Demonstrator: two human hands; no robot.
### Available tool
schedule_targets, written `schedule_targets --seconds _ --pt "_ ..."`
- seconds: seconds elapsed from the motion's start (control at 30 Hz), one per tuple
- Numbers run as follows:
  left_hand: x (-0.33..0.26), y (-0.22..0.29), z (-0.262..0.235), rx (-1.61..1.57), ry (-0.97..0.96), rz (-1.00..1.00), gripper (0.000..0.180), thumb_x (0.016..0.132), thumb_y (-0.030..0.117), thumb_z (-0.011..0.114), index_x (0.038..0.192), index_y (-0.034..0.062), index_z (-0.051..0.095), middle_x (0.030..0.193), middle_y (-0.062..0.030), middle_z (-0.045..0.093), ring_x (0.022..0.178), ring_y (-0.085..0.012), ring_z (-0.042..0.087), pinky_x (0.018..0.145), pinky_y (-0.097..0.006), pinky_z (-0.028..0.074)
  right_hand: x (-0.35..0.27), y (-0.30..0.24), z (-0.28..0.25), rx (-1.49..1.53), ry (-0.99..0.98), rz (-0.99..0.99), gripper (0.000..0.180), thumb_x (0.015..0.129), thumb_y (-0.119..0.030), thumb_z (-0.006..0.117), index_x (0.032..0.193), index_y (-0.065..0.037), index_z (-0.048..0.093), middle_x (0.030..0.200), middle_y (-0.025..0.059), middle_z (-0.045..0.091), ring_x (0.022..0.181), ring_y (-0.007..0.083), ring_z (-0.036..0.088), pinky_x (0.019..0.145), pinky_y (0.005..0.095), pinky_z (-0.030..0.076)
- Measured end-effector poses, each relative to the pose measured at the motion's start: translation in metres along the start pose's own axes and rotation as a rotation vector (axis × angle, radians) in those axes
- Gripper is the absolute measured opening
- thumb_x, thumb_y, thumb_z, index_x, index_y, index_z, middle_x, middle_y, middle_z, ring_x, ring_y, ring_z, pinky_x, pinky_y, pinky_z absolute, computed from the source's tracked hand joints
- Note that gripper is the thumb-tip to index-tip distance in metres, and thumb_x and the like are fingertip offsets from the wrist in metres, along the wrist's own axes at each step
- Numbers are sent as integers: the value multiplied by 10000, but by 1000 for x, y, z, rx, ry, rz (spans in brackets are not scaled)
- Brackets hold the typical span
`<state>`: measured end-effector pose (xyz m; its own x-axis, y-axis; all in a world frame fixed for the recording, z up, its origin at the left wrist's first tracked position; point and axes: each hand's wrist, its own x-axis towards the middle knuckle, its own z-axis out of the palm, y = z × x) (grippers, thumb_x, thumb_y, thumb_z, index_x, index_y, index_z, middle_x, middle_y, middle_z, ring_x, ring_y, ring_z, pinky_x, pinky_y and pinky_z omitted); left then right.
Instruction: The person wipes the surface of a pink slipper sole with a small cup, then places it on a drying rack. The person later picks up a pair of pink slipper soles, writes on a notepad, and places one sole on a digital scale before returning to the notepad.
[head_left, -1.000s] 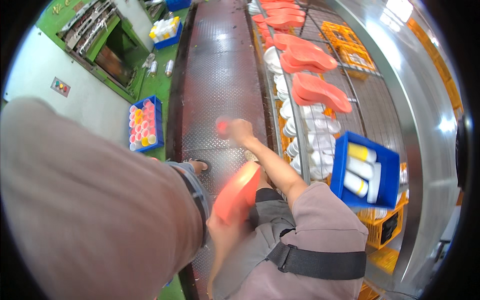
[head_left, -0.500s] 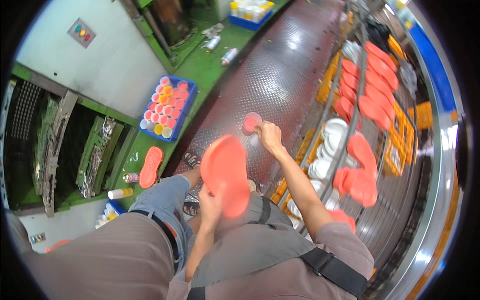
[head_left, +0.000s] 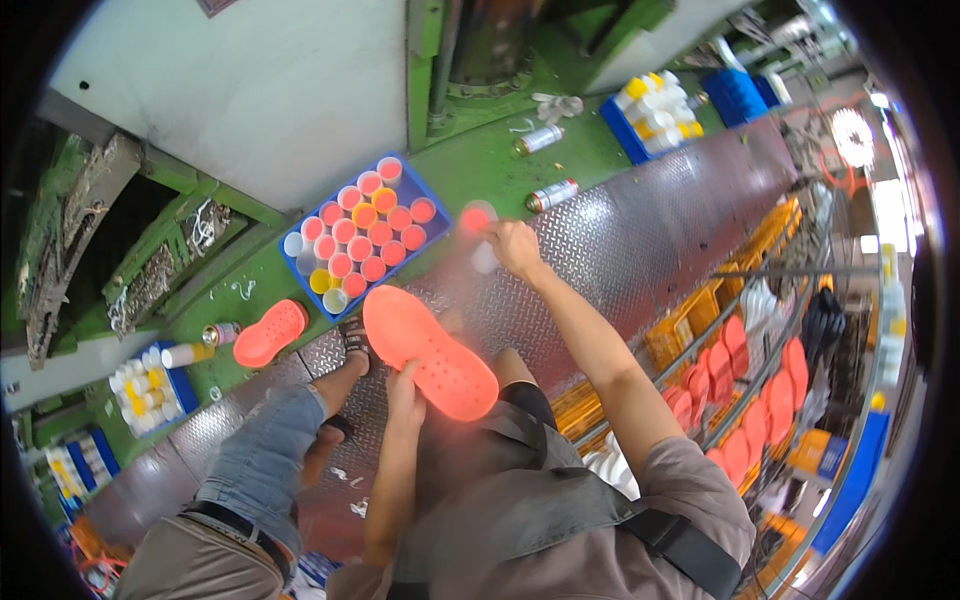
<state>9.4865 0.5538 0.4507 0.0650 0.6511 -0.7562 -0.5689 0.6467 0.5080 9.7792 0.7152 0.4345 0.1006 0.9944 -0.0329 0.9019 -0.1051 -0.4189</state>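
My left hand grips a coral foam shoe sole by its edge, tilted with its dotted face toward me. My right hand, farther out and to the right, is closed on a small cup with coral contents. The cup is smeared by motion, and a whitish shape shows just under it. A blue tray full of white and yellow cups, most with coral contents, sits beyond the sole. Another coral sole lies on the green ledge to the left.
A person in denim shorts stands close at my left. Spray cans and more blue trays of bottles rest on the green ledge. A metal rack with coral soles and yellow crates is at my right. Tread plate covers the walkway.
My view has swung, bringing the tray of cups nearer the middle and the rack lower right. The sole in my left hand has turned to show its dotted face. Both hands keep their hold.
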Motion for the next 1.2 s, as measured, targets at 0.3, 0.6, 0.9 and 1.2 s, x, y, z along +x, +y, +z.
schedule_targets --seconds 0.3,0.6,0.9,1.2 --pt "146 -32 32 -422 101 -128 429 896 151 611 1281 -29 559 1176 -142 676 1082 -308 675 977 -471 546 203 11 88 -30 -173 -429 194 928 -252 664 1070 -227 793 1065 107 729 921 332 714 790 447 582" --pt "307 -53 127 -839 69 137 545 870 139 654 1378 25 493 1269 -155 640 1149 -344 641 1018 -523 530 294 16 129 -48 -530 -743 199 961 -209 618 1064 -234 786 1062 99 698 1005 320 690 858 449 558" --pt "358 -56 157 -952 121 250 515 877 134 655 1359 21 513 1281 -128 641 1167 -322 636 1024 -512 525 309 31 165 -357 -529 -1099 183 866 -147 644 979 -132 787 1002 152 702 895 335 723 762 464 587" --pt "366 -51 159 -1000 120 280 517 869 142 652 1352 4 530 1280 -143 647 1174 -333 631 1045 -503 505 309 47 175 -309 -492 -985 536 877 -96 599 1404 -190 578 1041 147 684 869 348 714 749 452 595"
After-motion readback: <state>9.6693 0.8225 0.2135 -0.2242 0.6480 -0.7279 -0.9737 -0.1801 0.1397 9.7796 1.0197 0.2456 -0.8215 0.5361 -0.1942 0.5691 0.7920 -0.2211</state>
